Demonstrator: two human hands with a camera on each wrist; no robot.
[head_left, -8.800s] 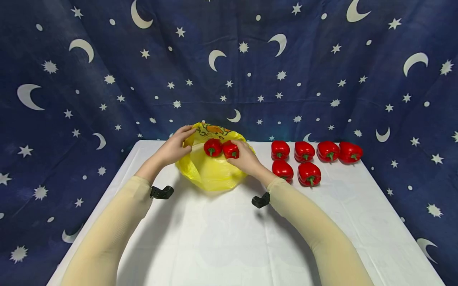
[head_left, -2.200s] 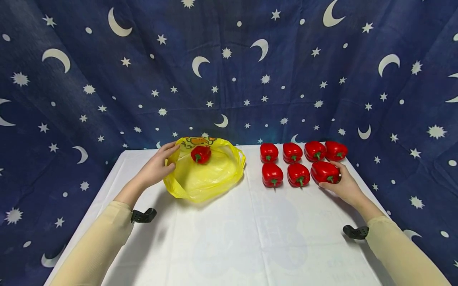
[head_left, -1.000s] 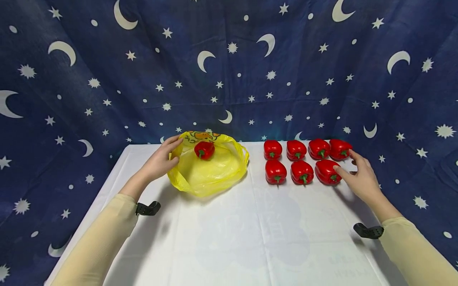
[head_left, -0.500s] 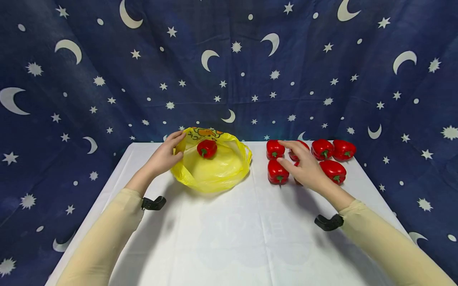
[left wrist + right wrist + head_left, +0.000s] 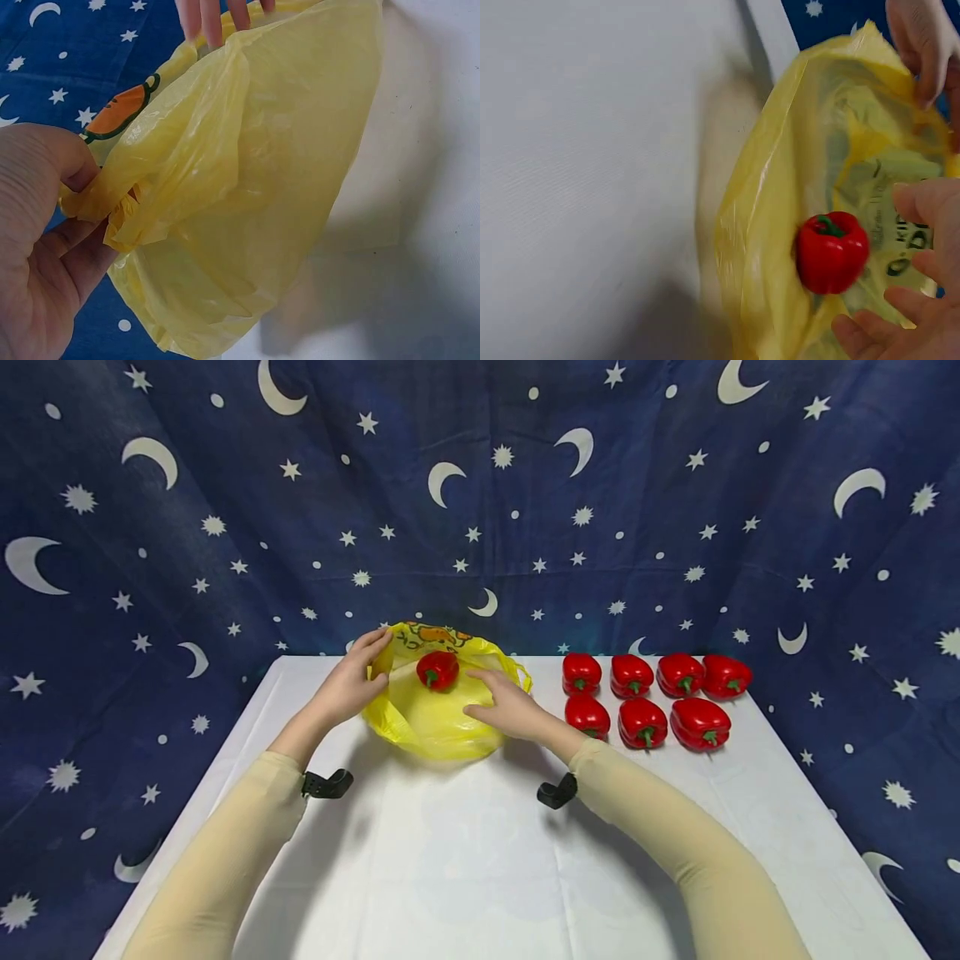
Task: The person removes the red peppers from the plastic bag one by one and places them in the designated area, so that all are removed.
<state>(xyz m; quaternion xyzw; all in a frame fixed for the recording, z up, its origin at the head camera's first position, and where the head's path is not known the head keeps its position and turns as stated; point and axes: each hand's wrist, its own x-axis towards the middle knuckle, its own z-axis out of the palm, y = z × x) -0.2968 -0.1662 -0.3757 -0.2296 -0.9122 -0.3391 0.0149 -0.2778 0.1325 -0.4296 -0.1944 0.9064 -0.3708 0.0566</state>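
Note:
My left hand (image 5: 348, 685) pinches the left rim of a yellow plastic bag (image 5: 442, 735); in the left wrist view, thumb and fingers grip its bunched edge (image 5: 124, 225). Inside the bag lies one red bell pepper (image 5: 438, 670) with a green stem, seen again as a red pepper (image 5: 832, 253) in the right wrist view. Over the bag's mouth, to the right of that pepper, my right hand (image 5: 510, 703) has its fingers spread with nothing in them. Its fingertips (image 5: 907, 196) are apart from the pepper.
Several red bell peppers stand in two rows on the white-covered table (image 5: 450, 860) right of the bag. The back row includes a pepper (image 5: 632, 676); the front row ends with a tilted pepper (image 5: 701, 724). A dark blue curtain (image 5: 480, 485) hangs behind.
My right hand took one pepper from the bag, set it at the front row's right end and let go. It then swept left, back over the bag. My left hand kept hold of the rim.

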